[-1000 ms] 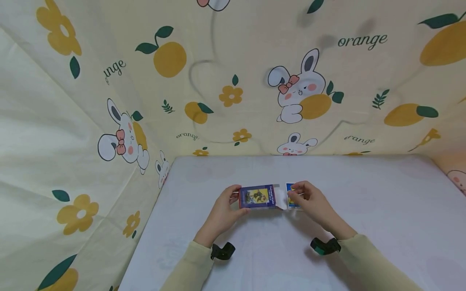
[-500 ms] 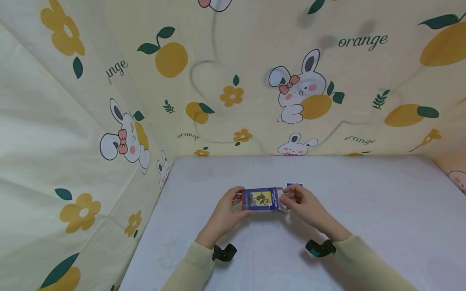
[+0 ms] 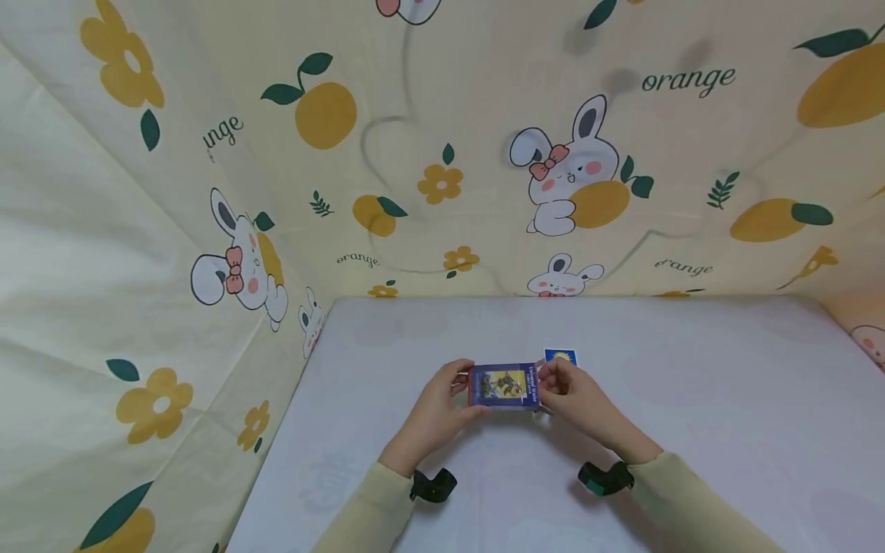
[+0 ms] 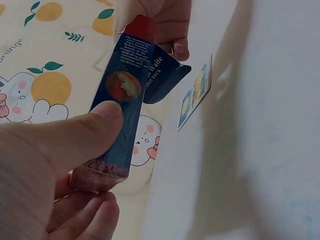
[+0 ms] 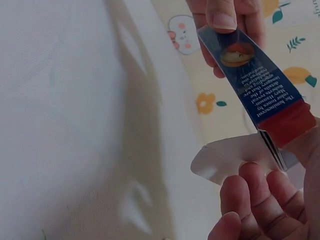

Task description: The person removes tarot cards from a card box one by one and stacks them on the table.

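A blue tarot card box [image 3: 503, 385] with a yellow picture is held level above the table between both hands. My left hand [image 3: 442, 399] grips its left end, thumb along the narrow side in the left wrist view. My right hand [image 3: 577, 399] holds the right end, where the box is open. In the right wrist view its fingertips touch the pale inner side of the end flap [image 5: 227, 155], which stands out from the box. A red side tab [image 4: 140, 27] sticks out at the same end. Behind the right hand lies a small blue-and-yellow card stack [image 3: 560, 355].
The table [image 3: 726, 399] has a white cover. A cream cloth [image 3: 477, 92] printed with rabbits and oranges hangs at the back and on the left side. Dark wrist cameras [image 3: 434, 485] are strapped to both wrists.
My right hand has moved left from the card stack to the open end of the box. My left hand has brought the box slightly right and nearer.
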### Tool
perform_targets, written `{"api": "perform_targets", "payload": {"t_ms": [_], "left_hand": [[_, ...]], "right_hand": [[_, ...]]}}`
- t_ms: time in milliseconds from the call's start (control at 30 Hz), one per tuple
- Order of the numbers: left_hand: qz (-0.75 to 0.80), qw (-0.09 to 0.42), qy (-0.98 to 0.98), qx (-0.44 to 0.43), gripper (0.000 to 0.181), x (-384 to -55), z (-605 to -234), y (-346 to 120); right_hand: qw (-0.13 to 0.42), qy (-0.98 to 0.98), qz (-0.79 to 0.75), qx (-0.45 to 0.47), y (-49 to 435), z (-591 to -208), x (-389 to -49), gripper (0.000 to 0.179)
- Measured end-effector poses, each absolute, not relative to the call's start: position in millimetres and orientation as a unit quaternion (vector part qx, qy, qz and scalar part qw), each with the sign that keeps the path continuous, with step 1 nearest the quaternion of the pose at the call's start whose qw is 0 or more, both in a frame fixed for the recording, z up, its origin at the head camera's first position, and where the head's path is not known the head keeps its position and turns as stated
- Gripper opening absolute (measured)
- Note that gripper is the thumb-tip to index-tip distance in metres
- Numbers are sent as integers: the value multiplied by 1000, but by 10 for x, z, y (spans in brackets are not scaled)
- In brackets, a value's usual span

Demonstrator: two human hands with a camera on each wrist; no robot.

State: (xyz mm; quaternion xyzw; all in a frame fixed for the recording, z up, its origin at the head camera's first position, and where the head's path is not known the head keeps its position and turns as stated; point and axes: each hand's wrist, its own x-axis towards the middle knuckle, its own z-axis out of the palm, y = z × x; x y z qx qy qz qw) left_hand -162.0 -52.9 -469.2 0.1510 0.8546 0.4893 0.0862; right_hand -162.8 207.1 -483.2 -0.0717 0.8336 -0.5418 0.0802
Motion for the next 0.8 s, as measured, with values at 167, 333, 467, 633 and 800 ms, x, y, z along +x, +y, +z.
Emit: {"api": "perform_targets", "payload": {"t_ms": [167,333,467,633,800], "left_hand": [[483,90,858,151,77,-1601,-4705,-501],[478,85,861,148,77,-1603,-4723,-503],[478,84,862,147,78,-1610,-4731,-514],[479,85,861,149,79,-1616,-4726,-521],[475,85,864,143,79,-1617,-4703,-527]], "right_hand": [[80,835,-539,-72,2063,-4837,-1619,25],[75,844,-526,-71,2067,-4835,-1611,29],[69,855,-509,-68,2083,-4834,-1609,27],[69,860,-501,-72,2110,-4829,-1609,22],[60,867,-489,-71,2148,-4818,-1610,23]]}}
